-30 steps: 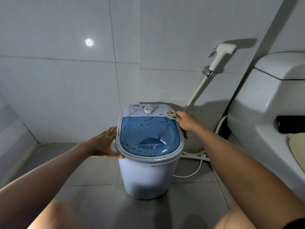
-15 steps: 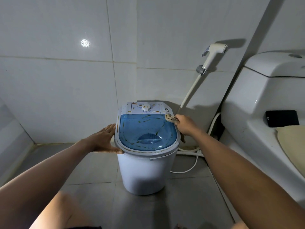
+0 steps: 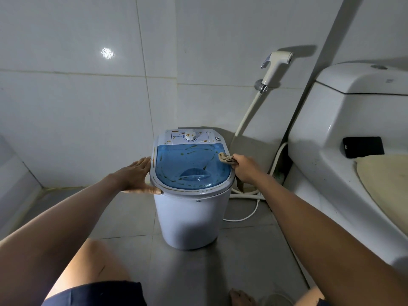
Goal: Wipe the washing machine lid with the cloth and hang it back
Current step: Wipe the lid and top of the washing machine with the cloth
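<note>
- Dim, cool light is seen throughout.
- A small glare spot (image 3: 107, 53) is reflected on the wall tiles (image 3: 66, 107).
- Straight lines are bent at the edges by wide-angle distortion.

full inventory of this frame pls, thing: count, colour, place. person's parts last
washing machine: 1, white, on the floor, centre
lid: 1, translucent blue with brown smears, closed on the machine
dial: 1, white, on the panel behind the lid
cloth: 1, beige, on the lid's right edge
spray nozzle: 1, white, in a wall holder right of the machine
hose: 1, white, from the nozzle down to the floor
toilet: 1, white, far right
phone: 1, black, on the toilet
floor: grey tiles
wall: pale tiles
left hand: 1, flat against the machine's left rim
right hand: 1, grips the cloth
</note>
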